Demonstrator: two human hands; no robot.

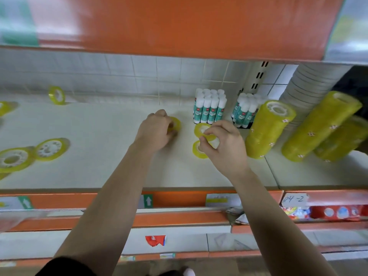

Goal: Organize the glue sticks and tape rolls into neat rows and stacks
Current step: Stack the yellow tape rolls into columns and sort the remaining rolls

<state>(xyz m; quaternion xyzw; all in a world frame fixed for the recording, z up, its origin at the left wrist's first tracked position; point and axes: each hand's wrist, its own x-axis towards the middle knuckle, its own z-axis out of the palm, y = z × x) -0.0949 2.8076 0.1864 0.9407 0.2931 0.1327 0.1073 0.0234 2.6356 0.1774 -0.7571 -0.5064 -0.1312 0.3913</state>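
head view: left hand (156, 132), right hand (224, 145) pinch tape rolls (200, 128) on shelf (99, 168).

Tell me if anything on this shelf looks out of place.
Yes. At the left of the shelf, two flat tape rolls and an on-edge roll by the back wall sit scattered, far from the tape stacks at right. The glue sticks stand in tidy blocks.

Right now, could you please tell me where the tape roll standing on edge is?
Head view: the yellow tape roll stands back left on the shelf by the tiled wall, far left of the left hand.
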